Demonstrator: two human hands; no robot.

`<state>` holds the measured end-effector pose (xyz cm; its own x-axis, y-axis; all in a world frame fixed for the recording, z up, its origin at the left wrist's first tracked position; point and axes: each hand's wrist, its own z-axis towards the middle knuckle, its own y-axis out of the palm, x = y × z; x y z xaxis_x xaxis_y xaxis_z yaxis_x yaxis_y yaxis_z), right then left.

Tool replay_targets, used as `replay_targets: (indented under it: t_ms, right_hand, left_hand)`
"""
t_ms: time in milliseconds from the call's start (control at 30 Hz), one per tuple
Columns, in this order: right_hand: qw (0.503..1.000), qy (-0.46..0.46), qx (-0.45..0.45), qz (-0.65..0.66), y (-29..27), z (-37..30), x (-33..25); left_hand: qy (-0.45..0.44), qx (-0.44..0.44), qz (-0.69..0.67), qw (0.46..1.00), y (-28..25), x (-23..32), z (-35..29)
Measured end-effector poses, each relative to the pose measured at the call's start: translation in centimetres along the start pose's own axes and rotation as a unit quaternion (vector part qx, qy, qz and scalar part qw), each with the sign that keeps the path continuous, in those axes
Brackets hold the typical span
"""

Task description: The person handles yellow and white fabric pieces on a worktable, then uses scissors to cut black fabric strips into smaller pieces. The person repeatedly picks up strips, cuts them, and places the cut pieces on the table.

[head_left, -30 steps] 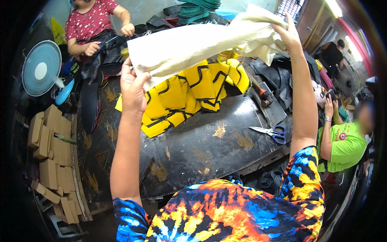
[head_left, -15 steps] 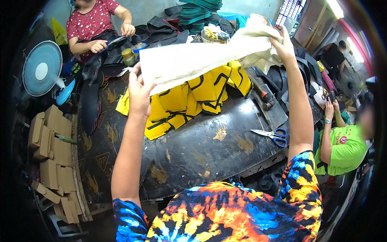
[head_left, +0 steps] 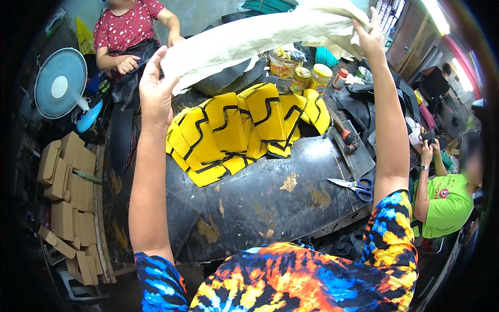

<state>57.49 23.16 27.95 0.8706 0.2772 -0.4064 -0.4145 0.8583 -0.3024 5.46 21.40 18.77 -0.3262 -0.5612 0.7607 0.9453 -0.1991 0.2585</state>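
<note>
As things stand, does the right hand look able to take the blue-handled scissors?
Probably not at once: the right hand holds one end of the white cloth. Otherwise the way seems free, since the scissors lie uncovered on the table, near the right forearm.

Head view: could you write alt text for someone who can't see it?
A person's left hand and right hand hold a pale cloth up over a dark table, where blue-handled scissors and overlapping yellow pieces with black markings lie.
</note>
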Motion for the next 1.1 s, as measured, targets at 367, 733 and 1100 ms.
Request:
replay_targets:
  t_ms: [367, 733, 1100]
  right_hand:
    - [0.993, 0.08, -0.052, -0.068, 1.5, -1.5, 2.9]
    - [0.976, 0.067, -0.078, -0.193, 3.0, -5.9, 4.2]
    - [0.982, 0.077, -0.056, -0.161, 2.5, -9.2, 5.0]
  left_hand:
    - [-0.039, 0.009, 0.096, 0.995, 1.7, -4.3, 3.2]
    - [-0.173, 0.003, 0.168, 0.97, 2.3, -10.5, 4.7]
    - [-0.039, -0.041, 0.096, 0.994, 3.4, -4.7, 2.6]
